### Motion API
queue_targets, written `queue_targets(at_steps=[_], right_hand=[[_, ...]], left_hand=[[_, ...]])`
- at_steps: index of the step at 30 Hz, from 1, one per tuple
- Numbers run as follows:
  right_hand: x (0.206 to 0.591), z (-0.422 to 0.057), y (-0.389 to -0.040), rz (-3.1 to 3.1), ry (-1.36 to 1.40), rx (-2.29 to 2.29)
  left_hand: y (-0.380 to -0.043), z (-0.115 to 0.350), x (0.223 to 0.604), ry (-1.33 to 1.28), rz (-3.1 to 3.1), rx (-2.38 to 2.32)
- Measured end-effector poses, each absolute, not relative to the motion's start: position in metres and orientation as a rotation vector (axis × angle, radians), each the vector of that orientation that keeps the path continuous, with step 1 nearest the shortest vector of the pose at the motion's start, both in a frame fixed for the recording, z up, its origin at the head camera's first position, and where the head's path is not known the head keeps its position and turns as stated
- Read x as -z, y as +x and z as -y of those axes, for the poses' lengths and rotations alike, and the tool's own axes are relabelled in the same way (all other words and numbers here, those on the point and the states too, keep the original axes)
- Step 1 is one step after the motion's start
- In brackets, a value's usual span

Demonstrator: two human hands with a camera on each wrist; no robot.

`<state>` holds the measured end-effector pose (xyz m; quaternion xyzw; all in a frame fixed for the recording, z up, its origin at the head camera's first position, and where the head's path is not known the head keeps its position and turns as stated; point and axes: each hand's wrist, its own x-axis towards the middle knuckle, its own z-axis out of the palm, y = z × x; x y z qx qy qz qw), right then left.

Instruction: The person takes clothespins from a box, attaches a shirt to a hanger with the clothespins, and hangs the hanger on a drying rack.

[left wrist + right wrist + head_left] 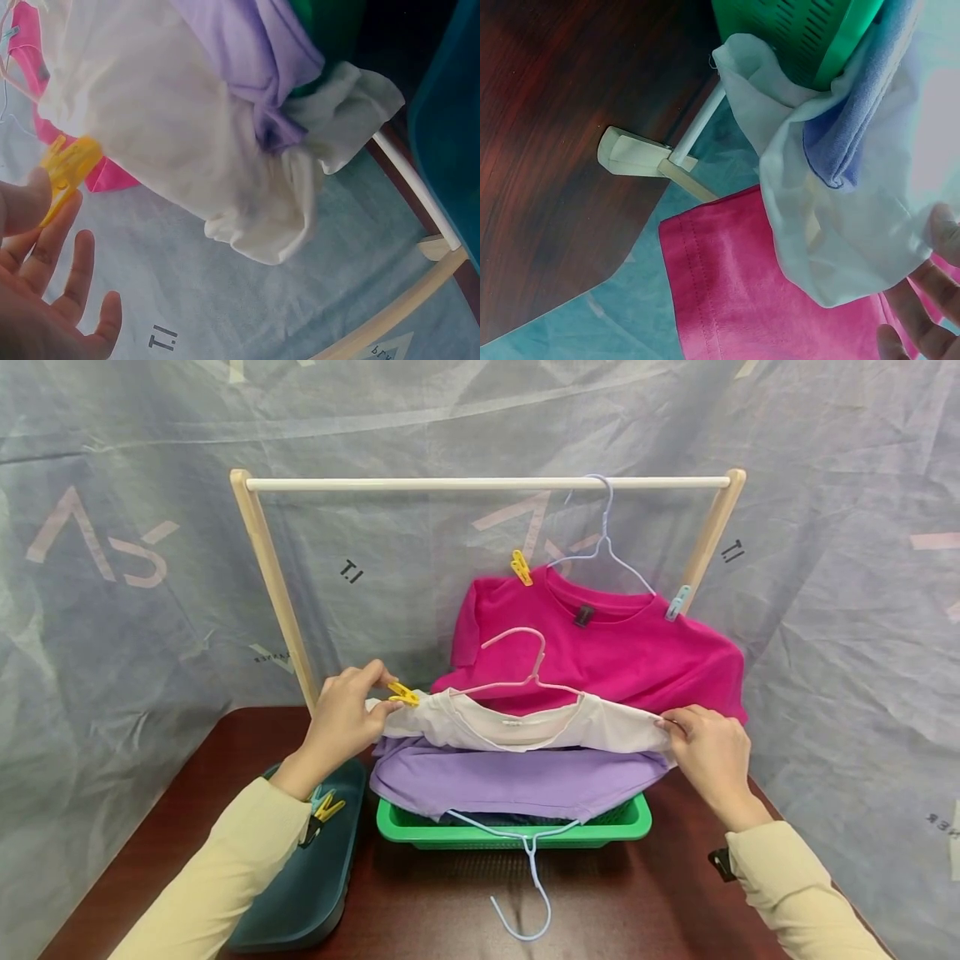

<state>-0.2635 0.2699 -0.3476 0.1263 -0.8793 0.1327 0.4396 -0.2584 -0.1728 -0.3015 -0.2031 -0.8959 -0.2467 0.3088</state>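
A white shirt [626,727] hangs spread over a pink hanger [534,679], its neckline facing up. At its left shoulder my left hand [345,722] pinches a yellow clothespin [403,694] between thumb and forefinger; the other fingers are spread in the left wrist view. The clothespin's tip [88,150] meets the white fabric there. My right hand [712,752] grips the shirt's right sleeve between thumb and fingers. Just below the shirt lies a purple garment [517,783] with a light blue hanger [534,864] sticking out toward me.
A green basket [513,835] stands under the garments. Behind, a magenta shirt [637,652] hangs on a blue hanger from the rack's white rod [480,484], with a yellow and a light blue clothespin. At left, a dark teal tray [300,893] holds several clothespins [327,807].
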Motion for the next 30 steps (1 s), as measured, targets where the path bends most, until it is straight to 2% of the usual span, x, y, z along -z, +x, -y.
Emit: queue_targets(at_steps=[30], right_hand=[[0.349, -0.274, -0.264, 2.183, 0.300, -0.354]], left_hand=[[-0.272, 0.169, 0.317, -0.590, 2.483, 0.630]])
